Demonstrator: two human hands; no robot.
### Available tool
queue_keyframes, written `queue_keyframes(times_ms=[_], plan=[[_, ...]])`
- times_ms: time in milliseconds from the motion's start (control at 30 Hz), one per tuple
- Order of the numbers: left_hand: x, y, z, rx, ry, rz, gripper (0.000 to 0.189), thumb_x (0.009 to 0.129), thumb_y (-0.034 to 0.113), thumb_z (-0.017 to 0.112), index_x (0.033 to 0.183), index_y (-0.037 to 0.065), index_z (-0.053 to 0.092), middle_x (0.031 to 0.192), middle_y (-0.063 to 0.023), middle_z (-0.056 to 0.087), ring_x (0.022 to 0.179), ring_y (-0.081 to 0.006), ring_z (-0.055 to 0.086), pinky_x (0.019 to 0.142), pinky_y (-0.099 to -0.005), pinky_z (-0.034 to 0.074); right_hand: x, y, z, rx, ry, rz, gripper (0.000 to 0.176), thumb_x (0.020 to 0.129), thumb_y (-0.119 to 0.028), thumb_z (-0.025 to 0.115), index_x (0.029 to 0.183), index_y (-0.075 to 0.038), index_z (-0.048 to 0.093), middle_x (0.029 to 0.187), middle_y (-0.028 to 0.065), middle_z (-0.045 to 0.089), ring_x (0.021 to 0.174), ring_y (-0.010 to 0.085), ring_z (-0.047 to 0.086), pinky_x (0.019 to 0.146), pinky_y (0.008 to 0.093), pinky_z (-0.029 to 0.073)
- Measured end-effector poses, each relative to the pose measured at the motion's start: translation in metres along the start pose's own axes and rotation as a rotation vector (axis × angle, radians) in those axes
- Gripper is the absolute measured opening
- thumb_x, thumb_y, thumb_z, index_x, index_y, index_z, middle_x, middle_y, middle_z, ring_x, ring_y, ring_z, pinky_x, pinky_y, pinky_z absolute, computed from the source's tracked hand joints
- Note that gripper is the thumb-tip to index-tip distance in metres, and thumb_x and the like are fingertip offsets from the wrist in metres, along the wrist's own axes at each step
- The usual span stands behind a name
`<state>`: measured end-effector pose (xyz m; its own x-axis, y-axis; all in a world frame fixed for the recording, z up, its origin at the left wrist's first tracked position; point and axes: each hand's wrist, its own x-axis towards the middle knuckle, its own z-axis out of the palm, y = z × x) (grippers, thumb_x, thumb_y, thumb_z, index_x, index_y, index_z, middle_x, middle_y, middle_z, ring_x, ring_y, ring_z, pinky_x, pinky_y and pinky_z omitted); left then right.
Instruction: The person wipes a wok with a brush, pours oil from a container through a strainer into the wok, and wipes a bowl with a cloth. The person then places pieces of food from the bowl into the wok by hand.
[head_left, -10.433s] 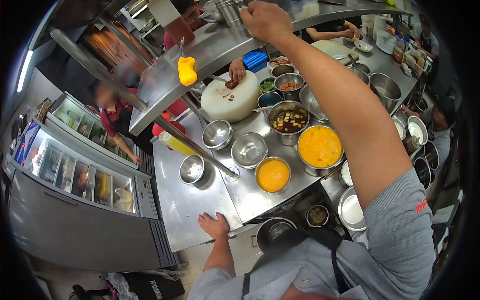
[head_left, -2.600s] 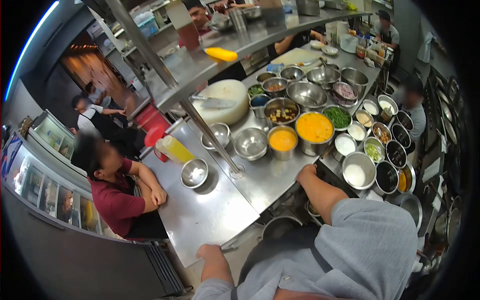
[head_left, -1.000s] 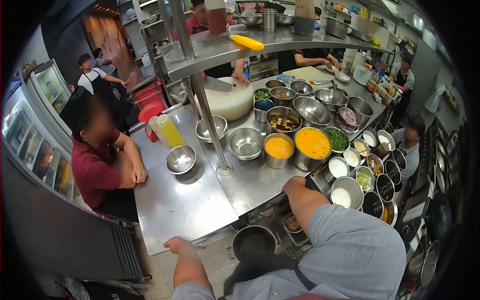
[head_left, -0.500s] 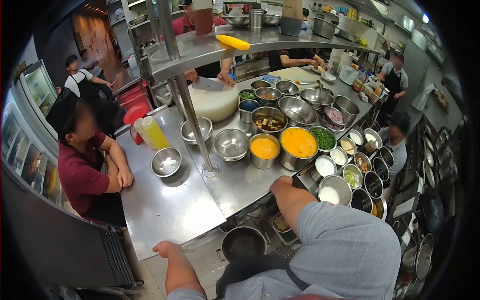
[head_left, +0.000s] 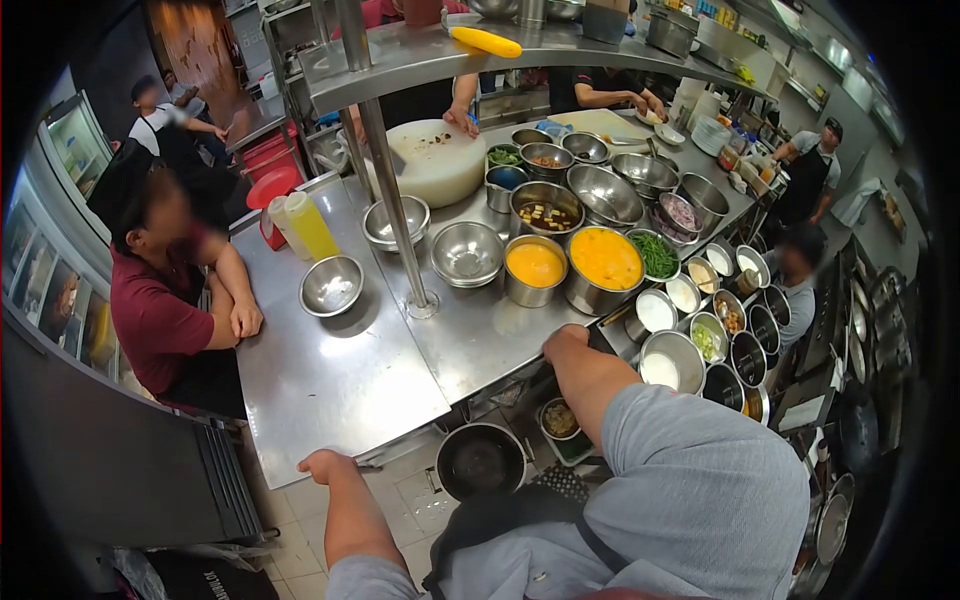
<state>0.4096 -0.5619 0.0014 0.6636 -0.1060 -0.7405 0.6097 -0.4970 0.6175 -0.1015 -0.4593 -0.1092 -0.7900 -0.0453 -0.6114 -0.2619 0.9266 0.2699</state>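
My left hand [head_left: 327,466] rests at the front edge of the steel table [head_left: 330,400], near its left corner. Farther right, my right hand [head_left: 567,342] is set on the same edge, in front of two pots of orange-yellow liquid, a smaller pot [head_left: 534,264] and a larger pot [head_left: 605,259]. The fingers of both hands are mostly hidden, and no loose object shows in either. A steel bowl [head_left: 332,286] stands on the table beyond my left hand. Stacked bowls [head_left: 467,253] sit between the shelf post [head_left: 390,190] and the smaller pot.
A person in a maroon shirt [head_left: 165,310] leans on the table's left side. Oil bottles [head_left: 308,225] stand behind the bowl. Another person's hand [head_left: 460,115] touches a round white chopping block [head_left: 430,165]. Below the table are a dark pot [head_left: 480,462] and a food container [head_left: 560,419].
My view has shifted slightly, and my hands stay at the table edge. At the chopping block, the cleaver blade has moved left and dark bits now show on the block.
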Motion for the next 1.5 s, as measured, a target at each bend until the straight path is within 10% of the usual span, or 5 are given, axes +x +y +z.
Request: queue_keyframes(times_ms=[500,600,733,933,1500], plan=[[-0.013,0.003,-0.006,-0.007,-0.013,-0.025,0.076,0.091,0.056,0.026,0.127,-0.006,0.048,0.137,-0.0179,0.047,0.122,-0.0366,0.048,0.102,-0.0446,0.039,-0.089,0.03,-0.047,-0.355,0.038,-0.343,0.032,0.079,-0.028,0.063,0.111,-0.023,0.068,0.115,-0.0011,0.065,0.107,0.0164,0.062,0.087,0.0312,0.048],[-0.005,0.001,-0.004,-0.002,-0.009,-0.01,0.076,0.091,0.057,0.026,0.127,-0.006,0.048,0.137,-0.0186,0.047,0.122,-0.0369,0.048,0.102,-0.0443,0.039,0.071,-0.012,0.029,0.35,-0.068,0.094,0.033,0.08,-0.028,0.062,0.112,-0.024,0.067,0.116,-0.0017,0.065,0.107,0.0161,0.062,0.088,0.0305,0.048],[-0.02,0.004,-0.007,0.006,0.014,-0.008,0.075,0.091,0.056,0.027,0.126,-0.007,0.049,0.136,-0.0198,0.048,0.12,-0.0376,0.049,0.102,-0.0434,0.039,-0.065,0.021,-0.037,-0.44,-0.029,-0.364,0.032,0.081,-0.028,0.061,0.112,-0.024,0.067,0.114,-0.0022,0.065,0.106,0.0157,0.062,0.088,0.0287,0.048],[-0.009,0.001,-0.005,0.039,-0.014,0.014,0.077,0.093,0.057,0.022,0.127,-0.009,0.046,0.134,-0.0191,0.049,0.118,-0.039,0.05,0.098,-0.045,0.043,-0.033,0.01,-0.014,0.35,-0.066,0.179,0.029,0.081,-0.029,0.062,0.109,-0.024,0.068,0.112,-0.0022,0.066,0.105,0.015,0.062,0.087,0.0268,0.048],[0.0,0.001,0.0,0.003,0.037,-0.014,0.075,0.089,0.058,0.03,0.124,-0.005,0.052,0.132,-0.0181,0.052,0.118,-0.0371,0.052,0.1,-0.0457,0.041,-0.037,0.014,-0.02,-0.16,-0.077,-0.202,0.032,0.08,-0.027,0.064,0.111,-0.025,0.068,0.114,-0.0027,0.066,0.105,0.0155,0.062,0.085,0.03,0.05]])
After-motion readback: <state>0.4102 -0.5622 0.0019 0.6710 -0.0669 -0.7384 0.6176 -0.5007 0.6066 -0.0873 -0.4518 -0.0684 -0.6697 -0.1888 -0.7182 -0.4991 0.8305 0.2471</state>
